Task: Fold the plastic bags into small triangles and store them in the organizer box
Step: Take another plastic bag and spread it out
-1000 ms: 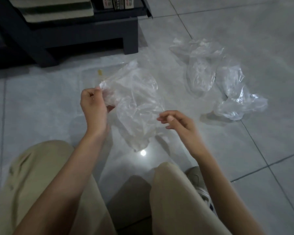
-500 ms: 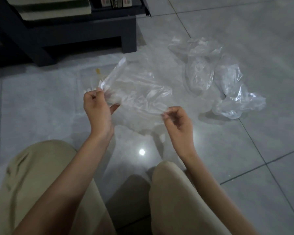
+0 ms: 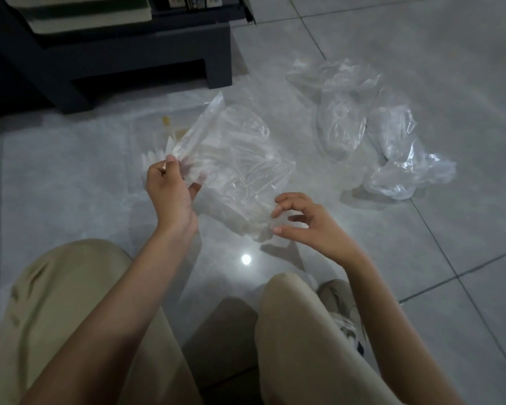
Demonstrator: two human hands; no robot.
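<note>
Floor (image 3: pixel 421 48): pale, glossy grey tiles with dark grout lines; a round light glare (image 3: pixel 246 259) shines just short of the fingers of both hands.
Furniture (image 3: pixel 123 57): a low dark unit, well beyond the left fingertips.
Left hand (image 3: pixel 170 194): thumb and curled fingers pinch the upper left corner of the held bag, as they did half a second ago.
Right hand (image 3: pixel 313 226): fingers are now spread and loosely curled, thumb and forefinger apart. Half a second ago they were pinched on the bag's lower corner. That corner now lies at the fingertips; whether they touch it cannot be told.
Held bag (image 3: pixel 240 168): clear plastic, hanging in the air between the two hands, from the left fingers down to the right fingertips. It is puffed wider than before, when it was pulled into a flatter band.
Loose bags (image 3: pixel 360 124): a crumpled clear heap on the tiles, well beyond and outward of the right fingers, unmoved.
White folded pieces (image 3: pixel 154 159): just beyond the left knuckles, low on the floor; what holds them is too faint to tell.
Legs (image 3: pixel 56 311): beige trousers, knees bent beneath both wrists.
</note>
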